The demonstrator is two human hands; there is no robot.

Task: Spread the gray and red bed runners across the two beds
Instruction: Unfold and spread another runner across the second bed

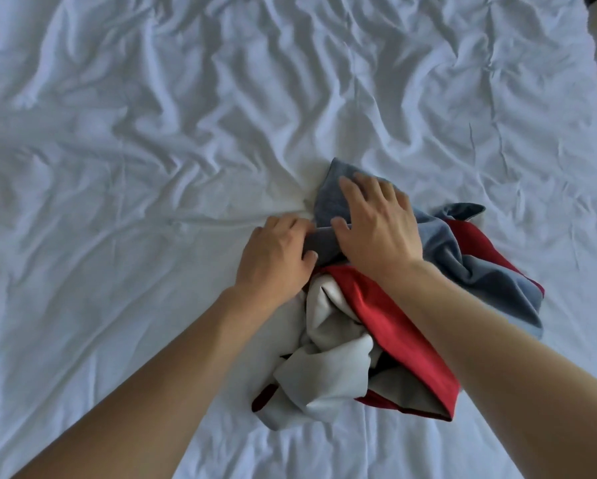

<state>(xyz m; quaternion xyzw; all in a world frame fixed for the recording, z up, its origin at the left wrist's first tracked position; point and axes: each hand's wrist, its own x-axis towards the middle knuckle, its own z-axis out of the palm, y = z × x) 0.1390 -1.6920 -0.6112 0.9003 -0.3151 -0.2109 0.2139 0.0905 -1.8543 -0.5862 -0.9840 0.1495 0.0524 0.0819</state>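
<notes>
Runner still bunched on the bed, both hands working its gray end loose.

The wrinkled white sheet (151, 133) covers the bed, and everything else sits relative to the crumpled runner (411, 323), which lies in a heap near the sheet's near edge, gray, red and pale lining folded over one another. At the heap's far left corner the left hand (276, 257) pinches a gray fold, fingers curled round it. Just right of it, the right hand (380, 223) lies on the gray end, fingers fairly straight and pressing it to the sheet, thumb at the fold. The step looks like finding an edge; next likely calls for drawing the hands apart to open the cloth without dragging the sheet.
</notes>
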